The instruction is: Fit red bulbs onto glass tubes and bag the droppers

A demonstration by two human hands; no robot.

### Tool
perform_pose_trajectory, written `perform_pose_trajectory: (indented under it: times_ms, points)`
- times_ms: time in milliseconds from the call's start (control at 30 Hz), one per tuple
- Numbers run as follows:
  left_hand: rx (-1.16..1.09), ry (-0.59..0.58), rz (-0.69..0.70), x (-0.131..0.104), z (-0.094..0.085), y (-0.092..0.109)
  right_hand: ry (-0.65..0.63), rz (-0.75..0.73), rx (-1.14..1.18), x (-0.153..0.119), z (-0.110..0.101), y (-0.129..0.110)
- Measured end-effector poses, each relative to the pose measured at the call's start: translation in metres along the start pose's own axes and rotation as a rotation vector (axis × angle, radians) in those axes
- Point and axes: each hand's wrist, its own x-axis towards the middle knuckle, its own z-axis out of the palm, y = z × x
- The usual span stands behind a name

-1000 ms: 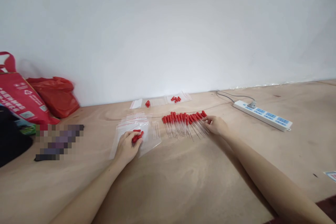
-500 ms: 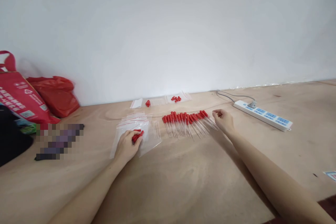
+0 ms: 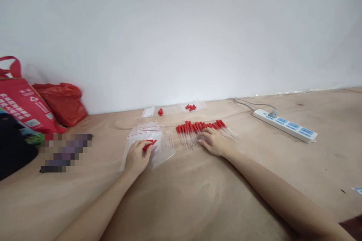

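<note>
My left hand [image 3: 138, 157] is curled round a few red rubber dropper bulbs [image 3: 149, 145], and rests on a stack of clear zip bags [image 3: 162, 156]. A row of droppers [image 3: 186, 131], red bulbs at the far end and thin clear tubes toward me, lies to the right of the bags. Over the middle of that row is my right hand [image 3: 215, 142], its thumb and fingers apart, touching or just above the tubes. It hides some of them. Several loose clear tubes [image 3: 169, 140] lie between the bags and the row.
Near the wall lie loose red bulbs [image 3: 190, 107], another small red group [image 3: 160, 112] and a white packet [image 3: 148, 112]. A power strip [image 3: 285, 124] with a plugged-in cord is at right. Red bags [image 3: 60, 101], a black item [image 3: 14, 147] and a blurred-out object [image 3: 66, 153] stand left.
My right hand has moved left from the right end of the dropper row to over its middle, and its fingers have spread. My left hand stays on the bags with the red bulbs.
</note>
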Motion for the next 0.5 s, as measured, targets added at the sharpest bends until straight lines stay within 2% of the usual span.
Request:
perform_pose_trajectory:
  times_ms: [267, 500]
  points:
    - [0.002, 0.007, 0.014, -0.001, 0.0, -0.001, 0.048, 0.079, 0.042, -0.003, 0.0, 0.023]
    - [-0.011, 0.039, 0.089, -0.003, 0.003, 0.003, 0.096, 0.177, 0.045, 0.001, 0.009, 0.012]
